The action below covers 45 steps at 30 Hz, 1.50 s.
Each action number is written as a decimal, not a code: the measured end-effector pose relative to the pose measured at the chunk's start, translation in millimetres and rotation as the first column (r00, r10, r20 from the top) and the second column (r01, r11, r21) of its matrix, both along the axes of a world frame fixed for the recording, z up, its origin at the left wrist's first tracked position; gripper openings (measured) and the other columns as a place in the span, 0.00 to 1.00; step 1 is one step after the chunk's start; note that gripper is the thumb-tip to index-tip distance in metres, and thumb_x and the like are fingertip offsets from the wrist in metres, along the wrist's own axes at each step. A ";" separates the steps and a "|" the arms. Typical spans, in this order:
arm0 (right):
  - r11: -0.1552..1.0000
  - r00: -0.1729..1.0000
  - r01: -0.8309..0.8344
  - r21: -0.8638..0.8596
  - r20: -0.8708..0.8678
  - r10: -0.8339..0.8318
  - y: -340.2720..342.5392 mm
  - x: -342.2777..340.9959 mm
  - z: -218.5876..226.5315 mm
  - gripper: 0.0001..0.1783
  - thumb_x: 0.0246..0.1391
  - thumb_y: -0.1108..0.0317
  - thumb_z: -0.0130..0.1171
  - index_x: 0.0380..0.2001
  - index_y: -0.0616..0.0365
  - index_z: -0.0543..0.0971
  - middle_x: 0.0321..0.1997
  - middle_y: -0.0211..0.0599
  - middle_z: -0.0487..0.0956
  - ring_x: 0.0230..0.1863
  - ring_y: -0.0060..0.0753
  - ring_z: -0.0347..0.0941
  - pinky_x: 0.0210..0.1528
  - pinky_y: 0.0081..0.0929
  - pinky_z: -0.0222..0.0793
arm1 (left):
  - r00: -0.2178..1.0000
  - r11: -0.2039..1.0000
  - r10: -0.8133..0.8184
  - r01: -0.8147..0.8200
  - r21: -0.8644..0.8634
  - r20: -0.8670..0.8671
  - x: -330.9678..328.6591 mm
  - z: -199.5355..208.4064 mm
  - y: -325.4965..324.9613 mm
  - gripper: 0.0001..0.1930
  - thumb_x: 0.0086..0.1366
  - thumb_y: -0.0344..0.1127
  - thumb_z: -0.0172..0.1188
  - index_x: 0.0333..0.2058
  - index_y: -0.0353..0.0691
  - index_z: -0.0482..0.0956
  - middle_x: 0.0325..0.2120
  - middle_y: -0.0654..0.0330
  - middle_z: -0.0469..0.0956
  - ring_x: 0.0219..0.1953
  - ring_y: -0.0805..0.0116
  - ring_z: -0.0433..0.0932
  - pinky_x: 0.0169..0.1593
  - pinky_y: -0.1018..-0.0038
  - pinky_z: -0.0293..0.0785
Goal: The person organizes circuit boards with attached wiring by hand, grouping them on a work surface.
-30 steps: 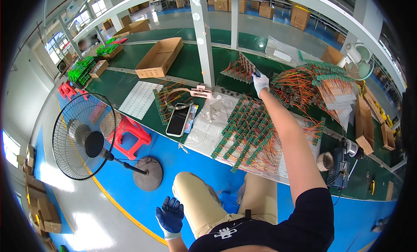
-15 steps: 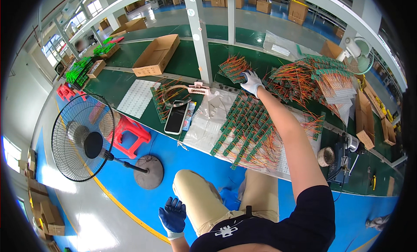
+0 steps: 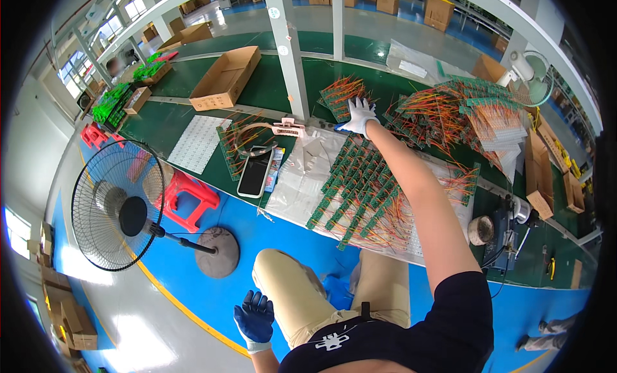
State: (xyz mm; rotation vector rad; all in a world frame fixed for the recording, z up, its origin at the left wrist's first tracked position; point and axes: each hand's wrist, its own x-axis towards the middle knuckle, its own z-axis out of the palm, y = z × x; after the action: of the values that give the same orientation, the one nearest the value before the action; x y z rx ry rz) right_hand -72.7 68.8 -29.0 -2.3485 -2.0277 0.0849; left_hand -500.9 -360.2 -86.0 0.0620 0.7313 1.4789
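Observation:
My right hand [image 3: 357, 118], in a white glove with blue on the fingers, reaches across the green workbench [image 3: 302, 82] with its fingers spread. It is beside a small pile of green circuit boards with orange-red wires [image 3: 334, 102]; whether a fingertip touches them I cannot tell. Below its wrist, rows of similar wired boards [image 3: 360, 186] lie on white sheeting [image 3: 297, 188]. To its right is a larger heap of wired boards [image 3: 427, 119]. My left hand [image 3: 254, 317], gloved in blue, hangs beside my left thigh, away from the bench, fingers apart and holding nothing.
A metal post [image 3: 289, 58] rises left of my right hand. On the bench are a phone [image 3: 255, 174], a white perforated panel [image 3: 198, 143], a cardboard tray [image 3: 226, 79] and a tape roll [image 3: 481, 231]. A standing fan [image 3: 133, 215] and red stool [image 3: 191, 203] are at left.
My right hand has shifted slightly left and its fingers have spread. My left hand stays by my thigh. The view has moved slightly, and another person's feet show more at the lower right.

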 end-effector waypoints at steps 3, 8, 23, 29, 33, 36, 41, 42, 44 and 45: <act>0.998 0.998 -0.034 0.047 -0.042 0.036 7.3 -9.3 -3.2 0.59 0.36 0.33 0.61 0.66 0.47 0.49 0.71 0.44 0.45 0.71 0.54 0.36 0.69 0.55 0.35 | 1.000 1.000 0.002 -0.002 0.006 0.001 -4.1 -9.1 -5.5 0.27 0.64 0.56 0.48 0.51 0.39 0.69 0.45 0.54 0.74 0.46 0.58 0.72 0.53 0.59 0.67; 0.951 0.993 -0.096 0.293 -0.031 0.110 14.7 -5.2 -29.1 0.32 0.56 0.47 0.45 0.62 0.46 0.60 0.66 0.42 0.59 0.66 0.49 0.53 0.66 0.48 0.48 | 1.000 1.000 0.000 0.000 0.002 0.014 -3.5 -10.5 -6.0 0.27 0.64 0.55 0.48 0.51 0.38 0.69 0.45 0.56 0.73 0.45 0.61 0.71 0.54 0.60 0.67; 0.460 -0.227 0.828 0.319 -0.560 0.797 61.3 70.7 -36.6 0.20 0.63 0.60 0.43 0.55 0.54 0.70 0.53 0.38 0.74 0.50 0.34 0.70 0.55 0.30 0.62 | 1.000 1.000 0.019 -0.019 0.021 0.017 -6.2 -9.7 -5.1 0.26 0.62 0.54 0.52 0.49 0.38 0.70 0.40 0.61 0.71 0.41 0.68 0.68 0.51 0.66 0.67; 0.307 -0.084 0.850 0.428 -0.465 0.881 37.5 92.6 0.5 0.23 0.62 0.57 0.45 0.55 0.57 0.69 0.55 0.39 0.72 0.54 0.37 0.68 0.58 0.33 0.61 | 0.997 0.999 0.027 -0.030 0.045 0.072 -11.8 -21.7 -6.8 0.26 0.64 0.54 0.48 0.50 0.38 0.70 0.44 0.56 0.75 0.45 0.62 0.73 0.52 0.59 0.68; 0.324 -0.106 0.807 0.493 -0.419 0.902 5.2 98.1 38.9 0.24 0.60 0.56 0.47 0.55 0.58 0.69 0.55 0.38 0.72 0.54 0.37 0.68 0.57 0.35 0.62 | 0.999 0.999 0.036 -0.036 -0.001 0.004 -4.5 -10.6 -1.8 0.26 0.62 0.54 0.52 0.49 0.38 0.70 0.41 0.61 0.72 0.42 0.66 0.70 0.51 0.65 0.68; 0.477 -0.321 0.747 0.462 -0.378 0.868 -30.1 86.4 80.0 0.24 0.60 0.55 0.44 0.53 0.60 0.70 0.55 0.38 0.72 0.54 0.40 0.70 0.58 0.37 0.63 | 1.000 0.999 0.023 -0.023 0.044 0.006 -2.6 -8.4 3.4 0.27 0.62 0.55 0.51 0.49 0.38 0.70 0.42 0.59 0.73 0.43 0.65 0.70 0.52 0.63 0.68; 0.663 -0.550 0.598 0.449 -0.372 0.748 -88.1 58.3 123.3 0.28 0.60 0.52 0.41 0.56 0.61 0.66 0.59 0.43 0.68 0.58 0.47 0.65 0.62 0.45 0.56 | 0.997 0.993 -0.065 0.060 0.104 0.048 6.1 6.0 18.2 0.29 0.64 0.58 0.47 0.51 0.38 0.69 0.45 0.54 0.75 0.48 0.57 0.73 0.54 0.58 0.68; 0.697 -0.582 0.559 0.449 -0.387 0.715 -106.2 47.8 135.4 0.28 0.60 0.53 0.41 0.56 0.61 0.66 0.59 0.44 0.68 0.58 0.47 0.65 0.63 0.46 0.56 | 0.992 0.986 -0.118 0.111 0.124 0.052 13.0 16.2 25.3 0.29 0.64 0.58 0.47 0.51 0.38 0.69 0.45 0.54 0.74 0.48 0.58 0.72 0.55 0.58 0.67; 0.730 -0.611 0.520 0.445 -0.403 0.681 -139.2 30.1 150.3 0.27 0.60 0.54 0.40 0.56 0.61 0.65 0.59 0.44 0.68 0.59 0.48 0.65 0.63 0.47 0.56 | 0.970 0.962 -0.233 0.219 0.161 0.074 24.8 29.2 40.4 0.32 0.63 0.61 0.45 0.51 0.37 0.69 0.47 0.52 0.73 0.49 0.57 0.70 0.57 0.55 0.63; 0.805 -0.709 0.403 0.435 -0.408 0.575 -152.2 22.2 152.7 0.25 0.59 0.55 0.41 0.54 0.59 0.67 0.57 0.44 0.70 0.57 0.48 0.66 0.62 0.47 0.57 | 0.953 0.945 -0.292 0.274 0.176 0.084 32.1 35.9 47.5 0.33 0.63 0.62 0.45 0.51 0.36 0.69 0.47 0.50 0.73 0.51 0.54 0.69 0.58 0.54 0.61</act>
State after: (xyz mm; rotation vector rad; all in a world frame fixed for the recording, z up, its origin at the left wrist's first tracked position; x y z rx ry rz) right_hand -50.5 -83.4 123.7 -0.1522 -0.6169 1.1243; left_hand -468.8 -312.6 -50.0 0.2023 0.4888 1.2519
